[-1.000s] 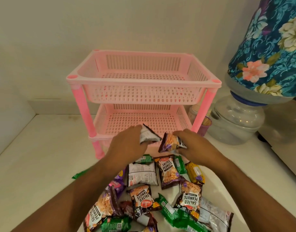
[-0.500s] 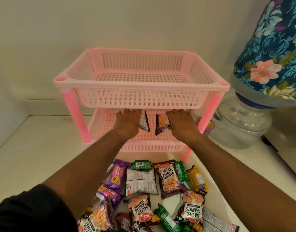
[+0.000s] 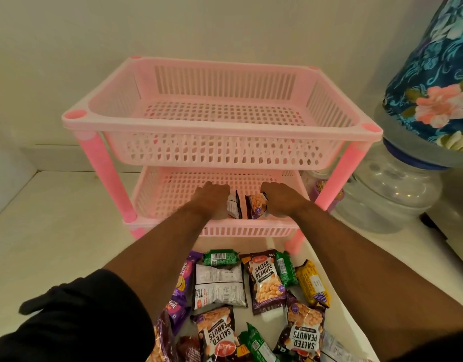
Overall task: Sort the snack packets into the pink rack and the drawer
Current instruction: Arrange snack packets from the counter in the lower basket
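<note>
Left hand (image 3: 212, 198): you pinch a crinkly white-backed foil peanut packet (image 3: 233, 209).
Right hand (image 3: 280, 198): you pinch its brown twin (image 3: 256, 206).
Handling: light, soft, slippery; hold by the edges.

Rack (image 3: 220, 129) standing mid-frame on counter (image 3: 55, 231); water jar (image 3: 392, 194) sitting at its right; loose packets (image 3: 264, 280) lying lower centre, before rack; two packets (image 3: 256, 206) resting in lower tier.
</note>
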